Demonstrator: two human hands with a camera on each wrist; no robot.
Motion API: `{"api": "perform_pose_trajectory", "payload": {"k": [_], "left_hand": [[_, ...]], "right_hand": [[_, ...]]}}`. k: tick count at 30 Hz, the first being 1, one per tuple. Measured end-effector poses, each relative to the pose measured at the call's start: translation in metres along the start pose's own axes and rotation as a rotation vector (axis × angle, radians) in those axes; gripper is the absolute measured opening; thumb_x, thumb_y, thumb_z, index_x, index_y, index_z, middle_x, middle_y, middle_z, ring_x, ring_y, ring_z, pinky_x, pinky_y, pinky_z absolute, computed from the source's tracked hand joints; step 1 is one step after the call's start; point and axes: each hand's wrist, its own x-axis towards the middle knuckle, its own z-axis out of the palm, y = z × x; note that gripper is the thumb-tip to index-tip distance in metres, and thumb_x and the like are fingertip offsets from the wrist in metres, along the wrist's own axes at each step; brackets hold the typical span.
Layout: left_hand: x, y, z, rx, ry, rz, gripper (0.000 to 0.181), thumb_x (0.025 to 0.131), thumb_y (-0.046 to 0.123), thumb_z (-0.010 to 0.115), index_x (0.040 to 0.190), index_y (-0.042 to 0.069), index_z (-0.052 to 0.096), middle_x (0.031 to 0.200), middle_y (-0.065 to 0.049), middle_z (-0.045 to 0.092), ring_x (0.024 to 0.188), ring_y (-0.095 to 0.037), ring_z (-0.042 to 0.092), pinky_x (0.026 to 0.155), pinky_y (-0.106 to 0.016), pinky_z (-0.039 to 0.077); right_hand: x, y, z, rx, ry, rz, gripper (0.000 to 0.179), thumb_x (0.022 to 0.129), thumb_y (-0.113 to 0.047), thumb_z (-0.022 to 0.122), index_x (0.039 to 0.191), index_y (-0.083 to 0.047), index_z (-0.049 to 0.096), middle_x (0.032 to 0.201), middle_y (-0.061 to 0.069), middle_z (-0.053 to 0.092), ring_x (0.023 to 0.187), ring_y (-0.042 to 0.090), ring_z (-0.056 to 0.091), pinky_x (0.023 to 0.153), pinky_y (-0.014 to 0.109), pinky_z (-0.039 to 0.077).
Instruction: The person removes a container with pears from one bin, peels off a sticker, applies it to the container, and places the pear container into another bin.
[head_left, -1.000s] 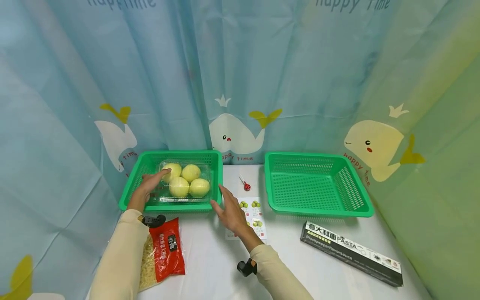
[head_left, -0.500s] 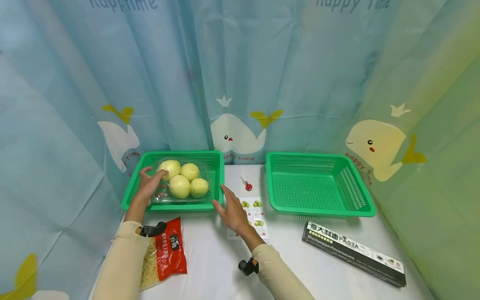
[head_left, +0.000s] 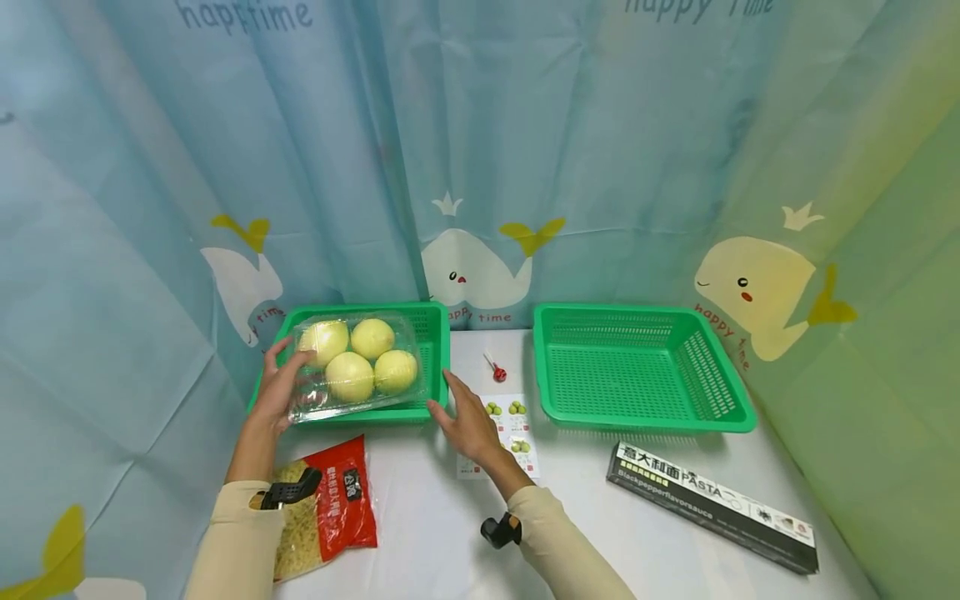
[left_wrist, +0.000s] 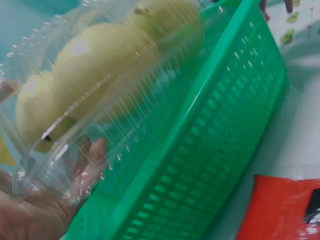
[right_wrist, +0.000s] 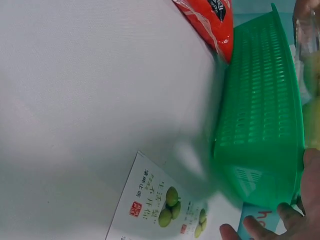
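Note:
My left hand [head_left: 276,383] grips the left end of a clear plastic fruit box [head_left: 408,333], its fingers showing through the plastic in the left wrist view. Several round, pale yellow fruits [head_left: 351,377] with stem hollows, like pears, lie inside. The box is tilted, its left end raised above the left green basket [head_left: 437,333] and overlapping the front rim in the head view. At that basket's right end, my right hand [head_left: 468,427] has its fingers extended and spread, with fingertips at the rim; it holds nothing.
A second green basket [head_left: 637,422] stands at the right, with a black pasta box [head_left: 712,507] in front. A lollipop [head_left: 498,372] and a card printed with green fruit [head_left: 519,425] lie between the baskets. A red bag of pasta [head_left: 345,500] lies below my left forearm.
My left hand has taken hold of the fruit box and raised its left end, shifting it left and toward me. The right hand stays at the basket's right end.

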Motion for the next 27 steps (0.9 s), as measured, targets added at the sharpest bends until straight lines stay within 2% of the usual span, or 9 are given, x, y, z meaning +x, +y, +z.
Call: {"api": "perform_pose_trajectory", "payload": {"k": [9,13,14,16,18,20,21,24,27], "left_hand": [[-0.037,-0.011,0.005,-0.174,0.014,-0.017,0.078,0.109,0.03,0.05,0.169,0.029,0.001,0.141,-0.005,0.037,0.098,-0.014,0.068,0.081,-0.036,0.064],[-0.056,-0.02,0.008,-0.179,0.017,-0.029,0.077,0.109,0.03,0.047,0.17,0.03,0.0,0.151,-0.008,0.031,0.099,-0.01,0.065,0.08,-0.032,0.063],[-0.061,-0.023,0.008,-0.165,0.016,-0.027,0.076,0.109,0.03,0.046,0.17,0.03,0.0,0.158,-0.01,0.027,0.089,-0.007,0.063,0.075,-0.027,0.061],[-0.072,-0.028,0.009,-0.155,0.0,-0.028,0.076,0.109,0.032,0.043,0.171,0.031,-0.003,0.17,-0.01,0.01,0.115,-0.008,0.059,0.09,-0.026,0.055],[-0.083,-0.034,0.01,-0.156,-0.032,-0.023,0.077,0.109,0.034,0.04,0.17,0.032,-0.007,0.174,-0.008,-0.005,0.137,-0.015,0.043,0.102,-0.031,0.047],[-0.094,-0.041,0.012,-0.162,-0.069,-0.002,0.078,0.108,0.034,0.038,0.17,0.032,-0.01,0.174,-0.007,-0.02,0.157,-0.026,0.011,0.121,-0.047,0.028],[-0.1,-0.044,0.015,-0.167,-0.091,0.002,0.078,0.107,0.034,0.037,0.17,0.032,-0.011,0.174,-0.008,-0.021,0.157,-0.03,-0.004,0.122,-0.053,0.022],[-0.118,-0.059,0.024,-0.186,-0.135,0.017,0.072,0.107,0.031,0.037,0.168,0.033,-0.002,0.169,-0.018,0.005,0.151,-0.039,0.025,0.117,-0.058,0.034],[-0.135,-0.075,0.036,-0.21,-0.171,0.014,0.063,0.108,0.026,0.039,0.164,0.032,0.008,0.151,-0.016,0.034,0.121,-0.025,0.057,0.094,-0.04,0.057]], "right_hand": [[-0.007,0.007,-0.01,0.024,-0.053,0.004,0.063,0.111,-0.041,0.055,0.167,-0.019,0.035,0.168,0.01,0.041,0.153,0.037,0.042,0.117,0.064,0.041],[-0.012,0.014,-0.016,0.04,-0.028,0.002,0.059,0.112,-0.036,0.054,0.165,-0.018,0.039,0.167,0.01,0.043,0.152,0.038,0.043,0.116,0.065,0.041],[-0.013,0.017,-0.017,0.04,-0.019,0.003,0.058,0.112,-0.036,0.054,0.165,-0.018,0.04,0.167,0.01,0.043,0.151,0.038,0.043,0.117,0.064,0.041],[-0.015,0.023,-0.02,0.042,0.005,0.001,0.057,0.112,-0.035,0.055,0.164,-0.018,0.041,0.166,0.01,0.044,0.151,0.037,0.044,0.118,0.063,0.04],[-0.017,0.029,-0.024,0.034,0.035,-0.008,0.055,0.111,-0.032,0.056,0.163,-0.017,0.043,0.165,0.011,0.046,0.151,0.036,0.044,0.119,0.061,0.04],[-0.018,0.036,-0.03,0.022,0.061,-0.021,0.054,0.11,-0.029,0.058,0.161,-0.015,0.046,0.164,0.012,0.048,0.15,0.036,0.045,0.12,0.059,0.039],[-0.019,0.04,-0.034,0.013,0.075,-0.032,0.053,0.11,-0.026,0.059,0.16,-0.013,0.047,0.163,0.013,0.049,0.15,0.037,0.046,0.12,0.059,0.039],[-0.023,0.053,-0.045,-0.031,0.1,-0.066,0.052,0.108,-0.02,0.063,0.157,-0.009,0.05,0.16,0.015,0.051,0.148,0.038,0.049,0.119,0.058,0.041],[-0.031,0.066,-0.055,-0.08,0.094,-0.097,0.051,0.106,-0.016,0.065,0.155,-0.008,0.053,0.158,0.016,0.054,0.146,0.038,0.051,0.117,0.058,0.043]]}}
